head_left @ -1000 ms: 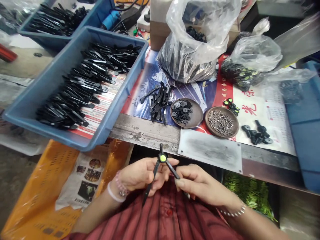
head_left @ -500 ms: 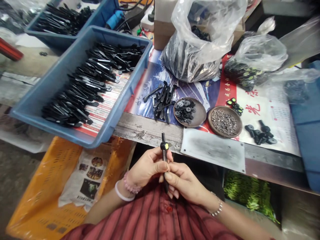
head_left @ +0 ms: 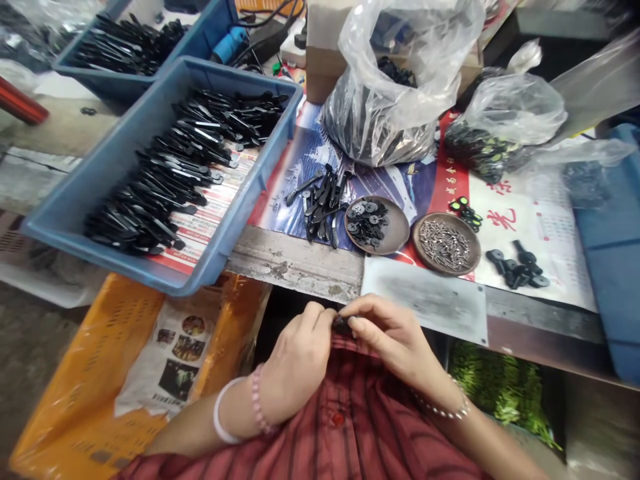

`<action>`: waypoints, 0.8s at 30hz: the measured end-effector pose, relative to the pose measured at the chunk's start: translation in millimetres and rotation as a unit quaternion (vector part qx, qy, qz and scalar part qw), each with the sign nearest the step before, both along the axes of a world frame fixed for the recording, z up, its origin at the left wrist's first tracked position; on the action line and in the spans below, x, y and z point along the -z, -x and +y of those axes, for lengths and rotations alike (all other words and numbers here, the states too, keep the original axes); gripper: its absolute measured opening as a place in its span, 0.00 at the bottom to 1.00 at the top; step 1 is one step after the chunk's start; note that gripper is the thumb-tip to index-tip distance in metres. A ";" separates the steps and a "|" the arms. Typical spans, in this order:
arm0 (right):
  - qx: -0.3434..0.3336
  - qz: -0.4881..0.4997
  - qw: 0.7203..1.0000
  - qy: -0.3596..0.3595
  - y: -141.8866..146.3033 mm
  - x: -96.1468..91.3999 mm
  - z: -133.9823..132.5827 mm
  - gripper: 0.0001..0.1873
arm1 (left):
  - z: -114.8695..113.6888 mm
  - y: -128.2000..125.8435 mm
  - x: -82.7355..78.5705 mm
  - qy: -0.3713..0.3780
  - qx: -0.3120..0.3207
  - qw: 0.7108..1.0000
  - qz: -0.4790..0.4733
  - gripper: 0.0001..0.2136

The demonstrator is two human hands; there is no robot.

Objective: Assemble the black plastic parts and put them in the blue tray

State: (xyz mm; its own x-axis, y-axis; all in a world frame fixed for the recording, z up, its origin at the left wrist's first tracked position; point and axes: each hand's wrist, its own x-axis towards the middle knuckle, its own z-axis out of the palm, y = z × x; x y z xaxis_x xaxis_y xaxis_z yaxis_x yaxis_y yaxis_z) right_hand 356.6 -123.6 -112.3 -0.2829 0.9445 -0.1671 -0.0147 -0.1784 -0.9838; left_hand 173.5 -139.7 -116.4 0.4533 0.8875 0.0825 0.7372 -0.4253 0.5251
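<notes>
My left hand (head_left: pixel 299 357) and my right hand (head_left: pixel 393 333) meet just below the bench edge, above my red striped lap. Both have their fingers closed on a small black plastic compass (head_left: pixel 343 326), of which only a short dark bit shows between the fingertips. The rest of it is hidden by my hands. On the bench in front lie a loose pile of black legs (head_left: pixel 320 197), a brown dish of black washers (head_left: pixel 395 233) and a brown dish of small metal screws (head_left: pixel 473 260).
A blue tray (head_left: pixel 125 150) full of black assembled pieces overhangs the bench at the left, with a second blue tray (head_left: pixel 200 37) behind it. Clear bags of black parts (head_left: pixel 395 100) stand at the back. An orange crate (head_left: pixel 65 400) sits lower left. Black knobs (head_left: pixel 517 267) lie right.
The compass was spread open, then folded shut and upright in my hands. Now both hands have turned it down and cover it, close to my lap.
</notes>
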 end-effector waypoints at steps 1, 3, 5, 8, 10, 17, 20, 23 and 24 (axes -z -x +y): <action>-0.001 -0.001 1.000 0.002 0.6 -0.3 -1.3 0.13 | -1.4 -0.7 1.3 -0.032 0.001 0.999 -0.029 0.14; 0.014 0.013 1.000 0.015 0.8 1.3 -4.2 0.13 | -3.0 -0.7 4.1 -0.095 -0.002 0.992 -0.088 0.17; 0.028 0.027 0.999 0.030 -0.1 4.8 -7.2 0.12 | -4.4 0.5 7.1 -0.135 -0.003 0.983 -0.123 0.18; 0.037 0.041 0.998 0.042 -1.1 10.0 -11.1 0.11 | -7.5 2.4 11.8 -0.156 -0.002 0.977 -0.148 0.17; 0.038 0.053 0.997 0.047 -0.4 12.4 -13.3 0.11 | -9.9 3.0 14.5 -0.155 -0.006 0.975 -0.157 0.16; 0.034 0.070 0.994 0.072 14.2 12.5 -11.8 0.13 | -12.0 12.7 11.2 -0.040 -0.016 0.976 -0.214 0.18; -0.029 0.058 0.995 0.078 25.9 10.7 -5.8 0.15 | -13.4 22.4 5.5 0.101 -0.096 0.931 -0.336 0.12; -0.153 0.010 0.986 0.061 42.1 13.9 -4.4 0.16 | -18.6 24.9 3.8 0.212 -0.250 0.803 -0.498 0.09; -0.182 -0.003 0.982 0.057 48.0 16.7 -5.9 0.16 | -20.7 23.8 4.4 0.222 -0.287 0.755 -0.546 0.09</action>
